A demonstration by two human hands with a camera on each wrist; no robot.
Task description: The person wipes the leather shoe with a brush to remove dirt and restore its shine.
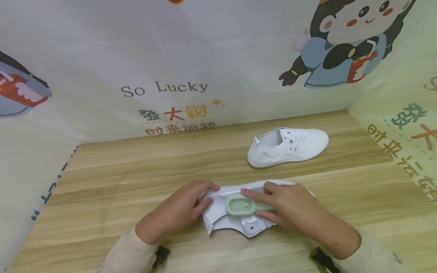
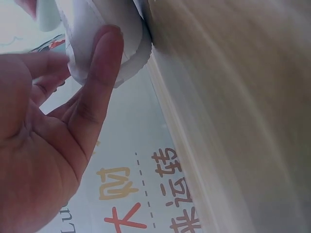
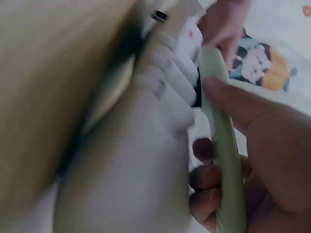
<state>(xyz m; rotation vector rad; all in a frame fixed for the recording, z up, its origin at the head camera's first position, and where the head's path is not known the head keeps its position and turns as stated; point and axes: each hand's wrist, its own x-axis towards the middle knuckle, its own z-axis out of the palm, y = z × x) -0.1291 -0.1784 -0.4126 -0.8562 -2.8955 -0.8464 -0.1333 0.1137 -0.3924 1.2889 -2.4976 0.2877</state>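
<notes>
A white canvas shoe (image 1: 247,227) lies tipped on its side on the wooden table, its opening toward me and its toothed sole edge along the far side. At the heel end my left hand (image 1: 179,204) grips it; the left wrist view shows fingers and thumb on either side of the heel (image 2: 112,19). My right hand (image 1: 295,206) holds a pale green brush (image 1: 239,204) by its handle, with thumb and fingers around it in the right wrist view. The brush's oval, recessed head lies over the shoe's opening. Its underside is hidden.
A second white shoe (image 1: 286,148) rests upright farther back on the table (image 1: 153,163), toe to the right. Printed white sheets (image 1: 239,57) stand as walls behind and at both sides. Black straps or mounts (image 1: 322,259) show near the wrists.
</notes>
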